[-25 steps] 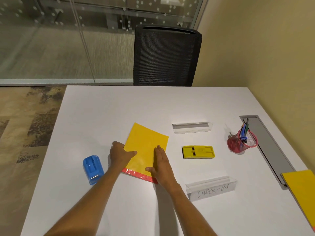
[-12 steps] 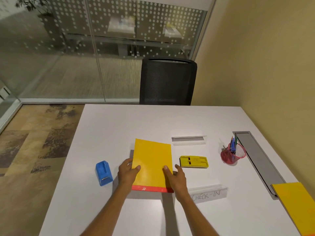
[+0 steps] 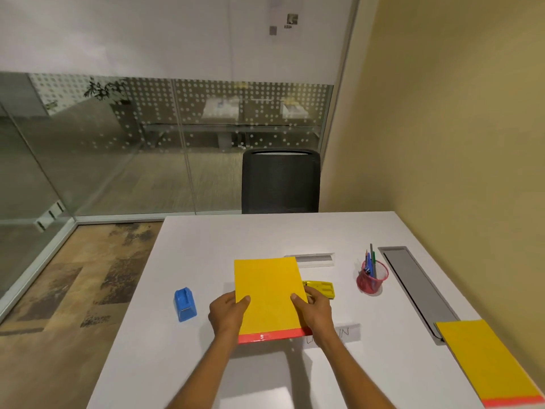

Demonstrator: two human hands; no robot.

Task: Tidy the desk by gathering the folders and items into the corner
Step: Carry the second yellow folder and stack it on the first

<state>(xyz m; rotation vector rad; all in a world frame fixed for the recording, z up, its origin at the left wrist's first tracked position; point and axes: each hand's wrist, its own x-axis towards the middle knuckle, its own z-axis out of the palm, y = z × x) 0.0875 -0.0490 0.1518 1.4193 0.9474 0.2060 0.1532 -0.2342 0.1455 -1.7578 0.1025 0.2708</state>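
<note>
A yellow folder with a red bottom strip is held above the white desk, casting a shadow below it. My left hand grips its left edge and my right hand grips its right edge. A second yellow folder lies at the desk's right front corner by the wall. A blue stapler-like item sits left of my hands. A yellow flat item shows partly behind the held folder.
A pink mesh pen cup stands near a grey cable tray along the wall side. A clear sign holder lies behind the folder, another lettered one under my right wrist. A black chair stands beyond the desk.
The folder was turned straight on the desk, then both hands gripped its edges and lifted it. My head tilted up, showing more of the room.
</note>
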